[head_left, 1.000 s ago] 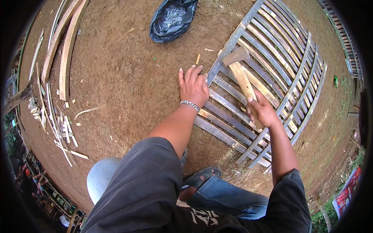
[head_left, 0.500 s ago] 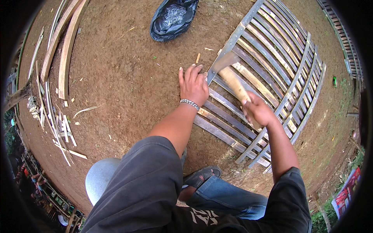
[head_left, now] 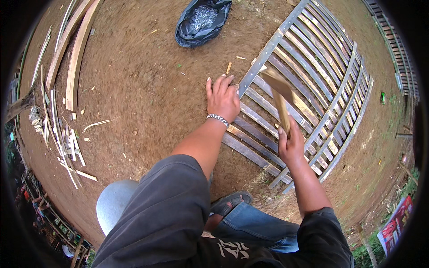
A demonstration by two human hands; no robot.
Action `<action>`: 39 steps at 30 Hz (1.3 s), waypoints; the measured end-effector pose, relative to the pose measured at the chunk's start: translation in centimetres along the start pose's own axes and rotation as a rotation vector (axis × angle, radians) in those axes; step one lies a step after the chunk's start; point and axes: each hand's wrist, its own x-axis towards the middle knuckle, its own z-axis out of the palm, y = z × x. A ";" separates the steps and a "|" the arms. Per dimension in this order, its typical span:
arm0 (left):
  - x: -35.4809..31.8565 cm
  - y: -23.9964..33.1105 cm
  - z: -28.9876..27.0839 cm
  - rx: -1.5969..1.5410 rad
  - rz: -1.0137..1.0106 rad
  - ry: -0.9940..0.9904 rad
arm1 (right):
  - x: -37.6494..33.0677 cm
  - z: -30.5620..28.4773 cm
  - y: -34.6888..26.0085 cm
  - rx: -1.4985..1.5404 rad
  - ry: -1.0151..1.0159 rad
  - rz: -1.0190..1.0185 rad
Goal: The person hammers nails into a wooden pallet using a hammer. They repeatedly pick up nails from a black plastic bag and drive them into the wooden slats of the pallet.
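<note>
A slatted bamboo panel (head_left: 313, 67) lies flat on the dirt ground in front of me. My left hand (head_left: 222, 99) rests on its near left edge, fingers spread, pressing against the long grey side rail (head_left: 268, 52). My right hand (head_left: 289, 142) is shut on the wooden handle of a hammer-like tool (head_left: 278, 89), whose head is raised above the slats just right of my left hand. A silver bracelet (head_left: 217, 118) sits on my left wrist.
A black plastic bag (head_left: 201, 20) holding nails lies on the ground beyond my left hand. Curved wooden strips (head_left: 73, 53) and thin bamboo splinters (head_left: 67, 147) lie at the left. A grey round seat (head_left: 114, 203) is under me, a sandalled foot (head_left: 230, 203) below the panel.
The tool in my right hand has swung left and then lifted, its head now blurred above the slats near the side rail. My left hand has stayed on the panel's edge.
</note>
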 end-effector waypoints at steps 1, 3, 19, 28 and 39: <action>-0.2 -0.1 0.0 0.002 -0.003 0.001 | -0.5 0.5 0.2 0.019 0.068 -0.042; 0.0 0.0 0.0 -0.005 0.003 0.008 | -1.1 1.5 1.1 0.015 0.030 -0.064; 0.1 0.4 0.1 -0.014 -0.009 0.001 | -0.5 3.7 2.4 -0.163 -0.160 0.193; -0.1 0.2 0.2 -0.021 -0.018 0.015 | 0.2 3.0 2.5 -0.177 -0.232 0.131; -0.2 0.0 0.0 -0.037 -0.010 0.037 | 1.4 2.7 2.9 -0.116 -0.158 0.087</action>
